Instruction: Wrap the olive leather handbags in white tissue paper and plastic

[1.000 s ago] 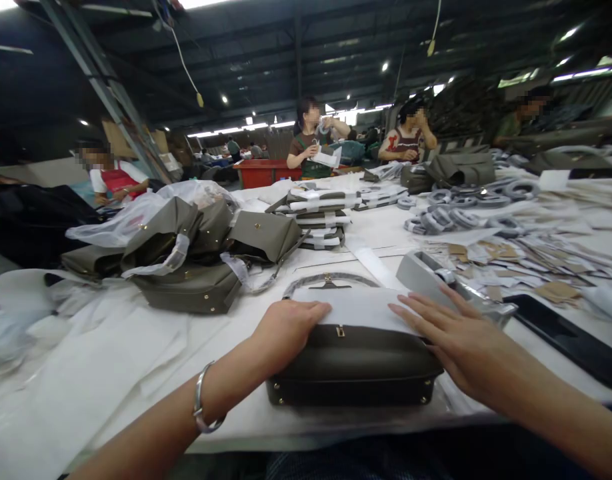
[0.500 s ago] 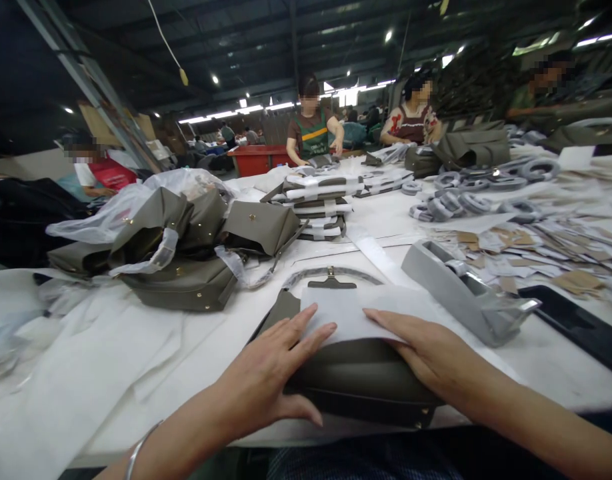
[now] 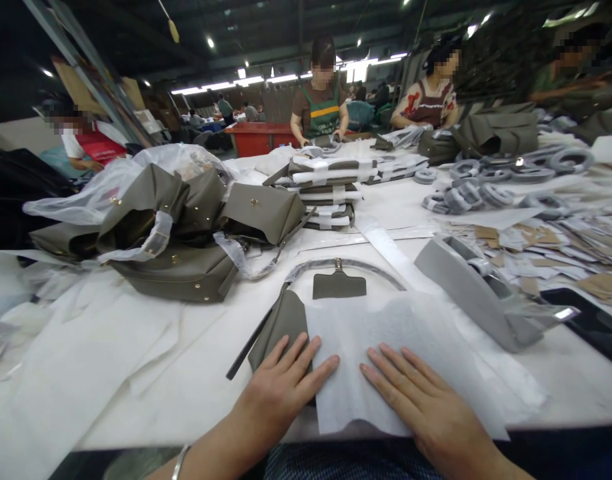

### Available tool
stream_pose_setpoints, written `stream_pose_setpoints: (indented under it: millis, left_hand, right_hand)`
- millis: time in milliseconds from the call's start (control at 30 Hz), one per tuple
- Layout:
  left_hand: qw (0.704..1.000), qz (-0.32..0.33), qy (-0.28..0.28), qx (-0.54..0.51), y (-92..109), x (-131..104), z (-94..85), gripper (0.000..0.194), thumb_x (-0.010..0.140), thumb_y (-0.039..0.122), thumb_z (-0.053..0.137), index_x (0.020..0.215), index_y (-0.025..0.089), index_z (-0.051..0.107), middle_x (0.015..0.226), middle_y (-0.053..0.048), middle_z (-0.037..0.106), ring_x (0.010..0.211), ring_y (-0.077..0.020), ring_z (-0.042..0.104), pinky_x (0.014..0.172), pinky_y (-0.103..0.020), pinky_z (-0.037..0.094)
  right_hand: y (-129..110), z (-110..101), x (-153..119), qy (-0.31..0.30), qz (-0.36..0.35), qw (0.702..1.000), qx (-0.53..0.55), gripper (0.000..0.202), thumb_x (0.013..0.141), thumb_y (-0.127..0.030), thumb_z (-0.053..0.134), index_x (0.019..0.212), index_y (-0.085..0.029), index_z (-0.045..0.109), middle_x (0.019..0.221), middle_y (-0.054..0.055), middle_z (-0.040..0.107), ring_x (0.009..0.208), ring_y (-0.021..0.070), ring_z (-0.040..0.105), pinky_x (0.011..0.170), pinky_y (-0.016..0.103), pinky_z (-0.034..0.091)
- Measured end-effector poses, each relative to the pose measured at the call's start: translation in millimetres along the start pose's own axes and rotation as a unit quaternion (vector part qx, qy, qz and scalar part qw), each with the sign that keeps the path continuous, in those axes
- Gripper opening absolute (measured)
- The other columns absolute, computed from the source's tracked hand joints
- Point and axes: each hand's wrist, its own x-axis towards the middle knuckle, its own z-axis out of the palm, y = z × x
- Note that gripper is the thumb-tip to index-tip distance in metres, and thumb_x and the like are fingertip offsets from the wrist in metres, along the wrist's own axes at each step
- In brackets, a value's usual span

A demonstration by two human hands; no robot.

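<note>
A white sheet (image 3: 356,333) lies over an olive-grey bag (image 3: 286,320) at the table's front edge. My left hand (image 3: 291,383) rests flat with fingers spread, across the bag's left part and the sheet's left edge. Flat on the sheet, fingers apart, is my right hand (image 3: 421,390). Neither hand grips anything. Beyond the sheet, the bag's wrapped handle (image 3: 306,267) arches up, with an olive tab (image 3: 339,285) inside the arch. A dark strap (image 3: 253,340) sticks out to the left. Most of the bag's body is hidden beneath the sheet.
A grey tape dispenser (image 3: 476,293) and a dark tray (image 3: 596,327) sit right. Olive bags (image 3: 181,273) are heaped left, near white sheets (image 3: 76,353). Wrapped pieces (image 3: 331,177) are stacked ahead. Grey rings (image 3: 466,197) lie farther right. People (image 3: 322,100) work across the table (image 3: 576,387).
The sheet now spreads down over the bag's front, which was bare before. Both hands have moved nearer the table's front edge, and the right hand has turned flat. The view has shifted slightly.
</note>
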Motion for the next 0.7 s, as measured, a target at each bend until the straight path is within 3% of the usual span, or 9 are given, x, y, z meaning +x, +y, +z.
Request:
stream_pose_setpoints:
  millis: [167, 267, 333, 400, 500, 600, 700]
  left_hand:
    - [0.997, -0.013, -0.010, -0.076, 6, -10, 5.3, 0.081, 0.088, 0.005, 0.051, 0.154, 0.040, 0.020, 0.165, -0.013, 0.008, 0.146, -0.0354, 0.028, 0.111, -0.058, 0.039]
    - [0.991, -0.023, 0.039, -0.128, 7, -10, 8.0, 0.082, 0.087, 0.005, 0.052, 0.152, 0.042, 0.021, 0.165, -0.013, -0.007, 0.148, -0.0360, 0.025, 0.110, -0.058, 0.040]
    - [0.987, -0.038, 0.075, -0.137, 9, -11, 13.5, 0.077, 0.089, 0.007, 0.051, 0.154, 0.036, 0.019, 0.165, -0.015, -0.005, 0.148, -0.0344, 0.024, 0.111, -0.057, 0.040]
    - [0.986, -0.051, 0.090, -0.127, 12, -11, 18.4, 0.072, 0.093, 0.011, 0.050, 0.155, 0.029, 0.018, 0.165, -0.018, 0.005, 0.148, -0.0328, 0.026, 0.112, -0.056, 0.039]
    - [0.991, -0.059, 0.054, -0.107, 14, -11, 18.2, 0.071, 0.093, 0.012, 0.051, 0.155, 0.028, 0.020, 0.163, -0.019, 0.018, 0.147, -0.0331, 0.029, 0.112, -0.055, 0.039]
    - [0.993, -0.063, 0.012, -0.100, 15, -9, 12.7, 0.079, 0.088, 0.011, 0.056, 0.154, 0.038, 0.022, 0.162, -0.014, 0.024, 0.145, -0.0351, 0.032, 0.112, -0.056, 0.039]
    - [0.992, -0.052, 0.005, -0.111, 16, -12, 14.9, 0.072, 0.091, 0.016, 0.054, 0.154, 0.037, 0.025, 0.154, -0.008, 0.042, 0.140, -0.0288, 0.043, 0.113, -0.050, 0.040]
  right_hand:
    - [-6, -1, -2, -0.018, 0.036, 0.998, 0.051, 0.090, 0.068, 0.002, 0.039, 0.156, -0.015, 0.025, 0.153, 0.007, 0.041, 0.141, 0.0276, 0.041, 0.108, 0.052, 0.048]
    - [3, -27, 15, -0.059, 0.079, 0.986, 0.132, 0.071, 0.083, -0.007, 0.044, 0.152, -0.023, 0.036, 0.148, 0.004, 0.049, 0.133, 0.0253, 0.052, 0.105, 0.049, 0.051]
    - [14, -53, 33, -0.078, 0.149, 0.969, 0.183, 0.051, 0.096, -0.020, 0.042, 0.147, -0.026, 0.045, 0.143, 0.002, 0.055, 0.126, 0.0245, 0.058, 0.103, 0.047, 0.053]
    - [23, -80, 52, -0.068, 0.232, 0.947, 0.212, 0.044, 0.102, -0.030, 0.038, 0.143, -0.025, 0.051, 0.138, 0.004, 0.059, 0.123, 0.0275, 0.060, 0.101, 0.048, 0.054]
    - [22, -106, 76, -0.006, 0.279, 0.941, 0.194, 0.044, 0.103, -0.033, 0.036, 0.142, -0.022, 0.054, 0.131, 0.008, 0.065, 0.120, 0.0314, 0.062, 0.097, 0.048, 0.057]
    - [4, -100, 86, 0.044, 0.175, 0.978, 0.108, 0.049, 0.098, -0.021, 0.041, 0.147, -0.020, 0.046, 0.141, 0.009, 0.058, 0.128, 0.0296, 0.056, 0.103, 0.048, 0.054]
    - [-17, -68, 85, -0.020, 0.062, 0.996, 0.053, 0.062, 0.089, -0.010, 0.044, 0.150, -0.019, 0.040, 0.150, 0.010, 0.047, 0.137, 0.0297, 0.047, 0.108, 0.053, 0.048]
